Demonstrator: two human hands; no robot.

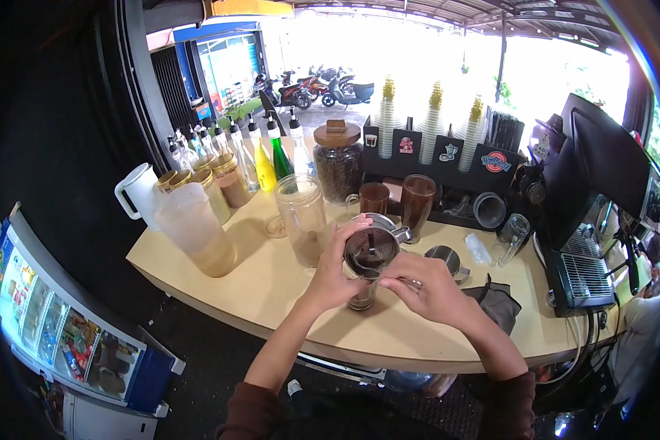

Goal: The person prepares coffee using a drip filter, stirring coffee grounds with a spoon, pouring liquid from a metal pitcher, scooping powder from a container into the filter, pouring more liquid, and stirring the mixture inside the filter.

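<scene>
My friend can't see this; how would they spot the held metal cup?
Find the pale counter, then the left hand above its middle. That hand holds a round metal cup, dark inside. Being held sets it apart: the metal vessel to its right rests on the counter.

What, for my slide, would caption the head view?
At a counter, left hand holds a pitcher, right hand a utensil.

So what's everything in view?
Metal pitcher: 1, silver, centre
Glass: 1, clear, below pitcher
Wide jar: 1, clear, on counter
Jugs: 2, whitish, counter left
Lidded jar: 1, brown, counter back
Filled glasses: 2, brown, behind pitcher
Pump bottles: several, mixed, back
Cup stacks: 3, clear, counter back
Coffee machine: 1, black, right end
Cloth: 1, grey, counter right
Motorbikes: several, mixed, outside
Fridge: 1, blue-white, lower left
Left hand: 1, bare, on pitcher
Right hand: 1, bare, holding utensil
</scene>
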